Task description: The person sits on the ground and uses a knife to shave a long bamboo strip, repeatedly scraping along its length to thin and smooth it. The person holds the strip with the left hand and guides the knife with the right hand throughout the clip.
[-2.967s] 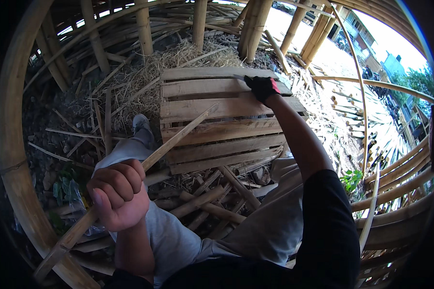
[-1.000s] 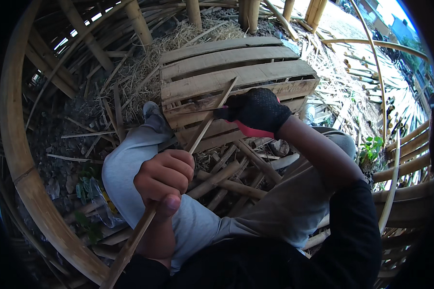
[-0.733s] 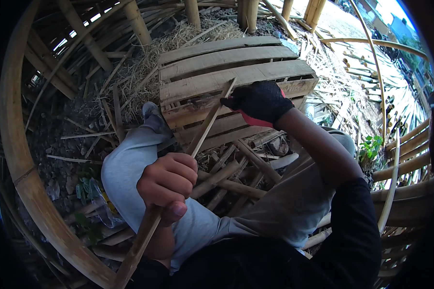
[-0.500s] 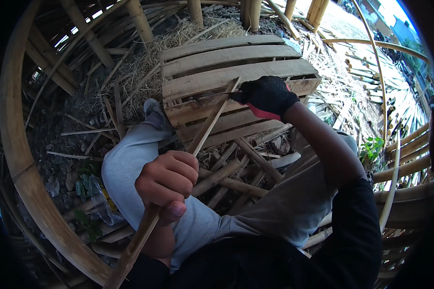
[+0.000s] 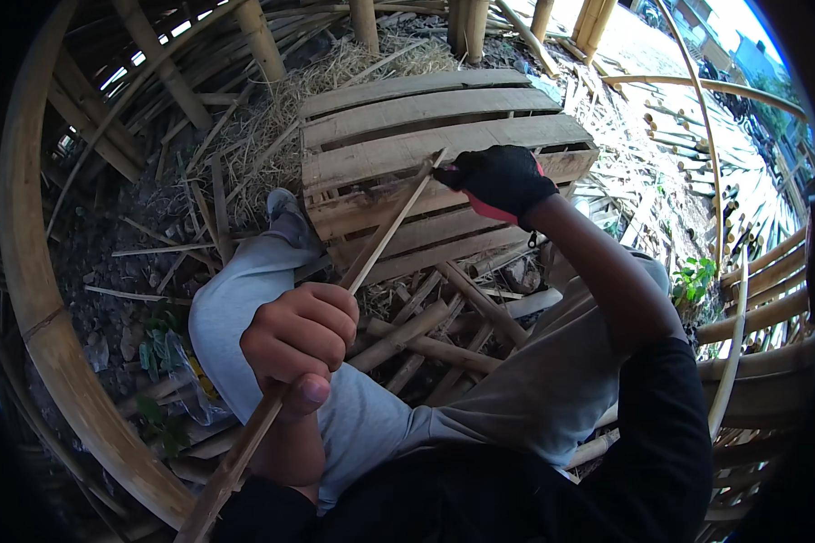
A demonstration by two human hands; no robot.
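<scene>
My bare left hand [image 5: 301,337] is wrapped round a long split bamboo strip [image 5: 378,242]. The strip runs slantwise from the lower left edge up over the wooden pallet [image 5: 398,149], its far end narrowing above the slats. My right hand [image 5: 503,184], in a black and red glove, is closed beside that far end. A short dark tip [image 5: 440,174] juts from the glove and meets the strip's side; the rest of what it grips is hidden by the fingers.
A thick bamboo pole [image 5: 41,317] curves along the left side. Cut bamboo pieces [image 5: 417,335] lie crossed between my legs, with straw [image 5: 389,61] behind the pallet. Upright bamboo posts [image 5: 261,41] stand at the back. A clear plastic bag [image 5: 195,394] lies left of my knee.
My left hand has shifted slightly down and left, and the bamboo strip has moved with it. The gloved right hand stays near the strip's far end, turned a little.
</scene>
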